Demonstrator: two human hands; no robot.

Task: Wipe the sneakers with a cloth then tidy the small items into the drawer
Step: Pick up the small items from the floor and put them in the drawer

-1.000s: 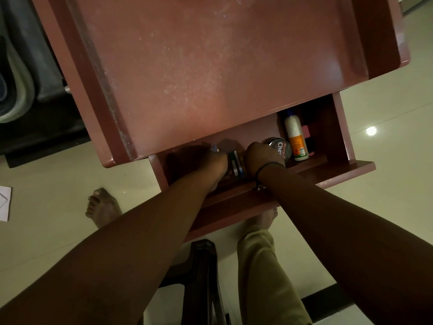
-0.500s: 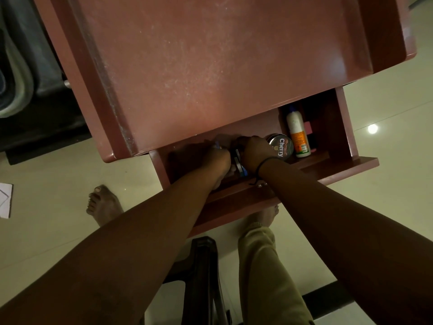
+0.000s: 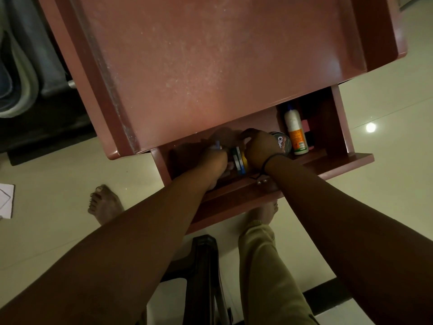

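From the head camera I see my left hand (image 3: 216, 160) and right hand (image 3: 259, 148) both reaching into the open drawer (image 3: 293, 170), at 12 o'clock from my knees. Between them stands a stack of flat rings (image 3: 239, 161) on edge; both hands touch it, but I cannot tell how either grips. A round tin (image 3: 284, 143) sits just beside my right hand. At 3 o'clock from it, a white bottle (image 3: 294, 131) lies lengthwise, cap pointing away from me.
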